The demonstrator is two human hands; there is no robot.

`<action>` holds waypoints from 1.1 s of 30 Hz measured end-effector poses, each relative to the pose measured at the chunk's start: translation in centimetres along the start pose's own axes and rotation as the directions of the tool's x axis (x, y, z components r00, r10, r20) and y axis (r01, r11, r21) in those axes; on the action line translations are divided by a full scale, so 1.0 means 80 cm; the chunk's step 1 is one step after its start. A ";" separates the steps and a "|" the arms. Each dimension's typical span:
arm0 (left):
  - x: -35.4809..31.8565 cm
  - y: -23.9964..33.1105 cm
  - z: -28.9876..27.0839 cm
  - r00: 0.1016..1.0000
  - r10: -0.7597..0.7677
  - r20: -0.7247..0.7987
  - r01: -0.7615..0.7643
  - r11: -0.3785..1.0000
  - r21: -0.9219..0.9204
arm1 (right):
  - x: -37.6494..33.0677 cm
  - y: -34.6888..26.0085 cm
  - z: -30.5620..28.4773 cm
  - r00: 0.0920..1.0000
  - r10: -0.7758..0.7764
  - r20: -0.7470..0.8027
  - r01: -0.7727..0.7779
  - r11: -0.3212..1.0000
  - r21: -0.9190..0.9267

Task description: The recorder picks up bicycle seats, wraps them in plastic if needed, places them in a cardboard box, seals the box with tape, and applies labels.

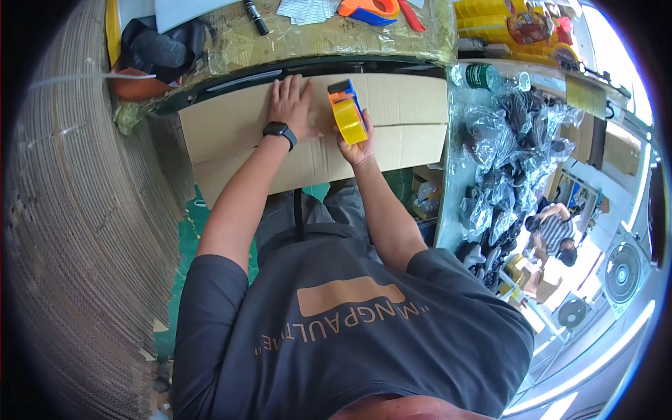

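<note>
A flat brown cardboard box (231, 129) lies across in front of me, with a seam running along its right part. My left hand (292, 108) rests on its upper middle, fingers stretched out and spread; a dark watch sits on that wrist. In my right hand (360, 145) is a tape dispenser (348, 115) carrying a roll of yellow tape, its blue and orange head pointing away from me. The fingers wrap round it just above the cardboard. Whether the dispenser touches the cardboard I cannot tell.
Beyond the cardboard, a tape-covered workbench (301, 49) holds a black marker (256, 17), paper slips (306, 10) and another tape dispenser (371, 10). Tall stacks of cardboard (77, 210) line the left. Plastic-wrapped dark items (490, 133) lie on the right; a person (556, 234) is farther off.
</note>
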State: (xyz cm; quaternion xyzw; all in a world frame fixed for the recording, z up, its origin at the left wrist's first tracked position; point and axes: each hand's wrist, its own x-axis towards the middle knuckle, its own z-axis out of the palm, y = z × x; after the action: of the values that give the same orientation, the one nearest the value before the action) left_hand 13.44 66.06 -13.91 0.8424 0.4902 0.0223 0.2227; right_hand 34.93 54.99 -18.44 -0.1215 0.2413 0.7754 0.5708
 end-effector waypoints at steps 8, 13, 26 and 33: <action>0.048 -0.040 -0.001 0.995 0.085 -0.055 -0.102 0.828 -0.551 | 0.022 -0.004 0.000 0.999 -0.008 0.033 0.005 0.995 0.099; 0.100 0.008 -0.005 0.956 0.143 0.255 0.239 0.120 -0.964 | 0.016 -0.015 -0.002 0.995 0.080 0.057 -0.084 0.994 0.071; 0.121 -0.003 0.007 0.981 0.055 0.187 0.150 0.404 -0.902 | 0.021 -0.024 -0.001 0.979 0.149 0.137 -0.169 0.975 0.142; 0.103 -0.043 -0.032 0.906 -0.033 0.422 0.421 -0.045 -0.906 | 0.000 -0.019 0.009 0.989 0.093 0.119 -0.112 0.979 0.172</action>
State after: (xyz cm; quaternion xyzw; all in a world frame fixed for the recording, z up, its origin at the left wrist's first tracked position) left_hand 14.29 75.30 -14.47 0.3348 0.4265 0.2064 0.8145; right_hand 36.46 55.74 -18.18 -0.0141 0.2838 0.7846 0.5511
